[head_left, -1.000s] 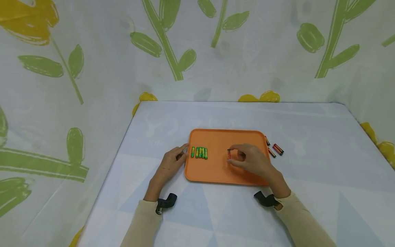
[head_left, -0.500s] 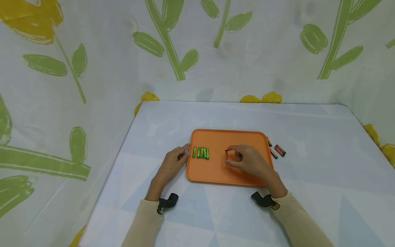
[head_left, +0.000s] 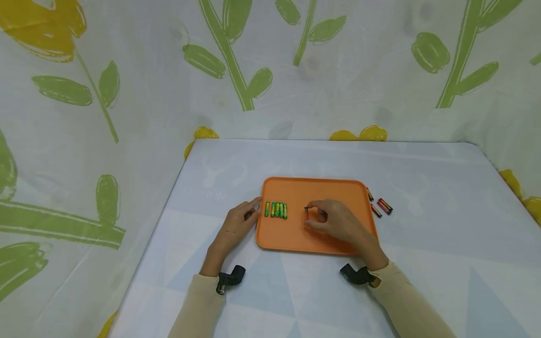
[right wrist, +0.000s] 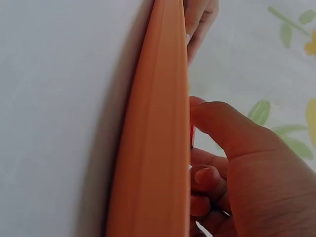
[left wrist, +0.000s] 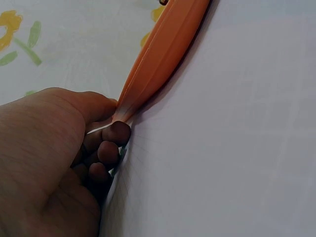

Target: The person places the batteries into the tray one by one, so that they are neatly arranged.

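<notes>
Orange and rectangular, a round-cornered tray (head_left: 296, 240) has its left rim pinched by the left hand (head_left: 238, 223). Near the tray's middle, the right hand (head_left: 337, 222) grips a slim red-and-black cylindrical battery (head_left: 306, 213) by its ends, thumb and finger parted by its length. Five green cylindrical batteries (head_left: 277, 210) lie in the tray's left half; more red-and-black batteries (head_left: 385, 206) lie just beyond its right rim.

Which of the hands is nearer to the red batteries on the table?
Right. The right hand, over the tray, is left of the red batteries; the left hand is farther left, at the tray's opposite edge.
</notes>
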Demonstrator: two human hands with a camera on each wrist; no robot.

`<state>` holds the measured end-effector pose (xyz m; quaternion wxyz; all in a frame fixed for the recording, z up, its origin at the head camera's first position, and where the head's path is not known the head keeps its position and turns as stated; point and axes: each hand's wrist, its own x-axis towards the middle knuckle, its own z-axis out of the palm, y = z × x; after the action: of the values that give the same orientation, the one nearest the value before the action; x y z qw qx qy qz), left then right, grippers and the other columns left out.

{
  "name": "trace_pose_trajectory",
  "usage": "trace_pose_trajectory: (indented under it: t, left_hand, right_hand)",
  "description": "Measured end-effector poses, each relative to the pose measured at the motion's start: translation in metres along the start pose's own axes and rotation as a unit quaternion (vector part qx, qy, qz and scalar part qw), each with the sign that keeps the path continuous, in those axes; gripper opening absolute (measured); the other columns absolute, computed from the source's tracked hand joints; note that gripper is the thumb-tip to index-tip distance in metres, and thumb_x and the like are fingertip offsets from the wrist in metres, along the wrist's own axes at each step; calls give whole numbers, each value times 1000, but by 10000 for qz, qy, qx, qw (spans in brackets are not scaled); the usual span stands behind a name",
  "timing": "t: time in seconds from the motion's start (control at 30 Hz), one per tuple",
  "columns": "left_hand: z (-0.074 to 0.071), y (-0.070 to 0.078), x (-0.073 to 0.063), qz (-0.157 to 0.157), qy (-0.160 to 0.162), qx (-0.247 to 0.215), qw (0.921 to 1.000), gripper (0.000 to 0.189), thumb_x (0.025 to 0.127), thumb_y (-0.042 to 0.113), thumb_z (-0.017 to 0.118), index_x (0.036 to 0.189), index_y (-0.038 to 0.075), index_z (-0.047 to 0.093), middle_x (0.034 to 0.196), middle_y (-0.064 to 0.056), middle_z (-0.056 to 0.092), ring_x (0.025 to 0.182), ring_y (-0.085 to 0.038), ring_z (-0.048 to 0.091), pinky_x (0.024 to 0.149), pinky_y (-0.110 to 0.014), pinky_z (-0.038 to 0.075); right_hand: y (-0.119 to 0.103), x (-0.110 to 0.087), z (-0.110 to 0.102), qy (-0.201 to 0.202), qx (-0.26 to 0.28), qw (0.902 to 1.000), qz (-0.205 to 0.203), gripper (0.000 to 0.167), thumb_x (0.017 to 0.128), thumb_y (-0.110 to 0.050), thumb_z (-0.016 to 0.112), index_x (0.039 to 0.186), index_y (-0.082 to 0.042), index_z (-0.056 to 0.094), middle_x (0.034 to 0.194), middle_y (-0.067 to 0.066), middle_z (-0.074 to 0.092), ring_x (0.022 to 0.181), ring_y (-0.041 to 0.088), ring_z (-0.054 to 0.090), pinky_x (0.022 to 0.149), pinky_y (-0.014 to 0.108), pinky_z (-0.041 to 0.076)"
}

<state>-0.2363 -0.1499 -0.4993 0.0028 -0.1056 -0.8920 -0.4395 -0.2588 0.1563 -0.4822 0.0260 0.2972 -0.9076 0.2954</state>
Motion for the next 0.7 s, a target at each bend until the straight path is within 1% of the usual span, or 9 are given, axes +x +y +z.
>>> trace_pose_trajectory:
  t: [0.17, 0.4, 0.57, 0.7]
  left_hand:
    - [0, 0, 0, 32, 2, -19, 10000, 44, 103, 22, 59, 146, 17, 55, 84, 2, 54, 73, -14, 46, 63, -27, 39]
    - [-1, 2, -1, 42, -20, -21, 10000, 43, 104, 21, 59, 146, 16, 55, 84, 1, 54, 73, -14, 46, 63, -28, 39]
    - [-1, 2, -1, 85, -39, -5, 10000, 43, 104, 20, 59, 146, 15, 54, 85, 0, 54, 73, -15, 46, 63, -28, 39]
    - [-1, 1, 0, 61, -60, -20, 10000, 44, 104, 22, 58, 147, 17, 54, 85, 2, 54, 73, -14, 47, 63, -28, 40]
  right_hand:
    - [0, 1, 4, 54, 63, 10000, -7, 38, 83, -35, 84, 110, -11, 72, 65, -9, 44, 62, 7, 41, 58, 26, 34]
    - [-1, 4, 11, 14, -59, 10000, 52, 38, 85, -38, 82, 111, -13, 72, 64, -9, 40, 62, 7, 40, 59, 27, 33]
    - [-4, 7, 16, -15, -174, 9998, 79, 39, 85, -41, 81, 111, -14, 72, 64, -9, 41, 63, 8, 41, 59, 27, 33]
    - [-4, 9, 20, 109, -174, 9998, 78, 40, 84, -41, 81, 111, -13, 72, 63, -9, 41, 62, 8, 40, 59, 27, 33]
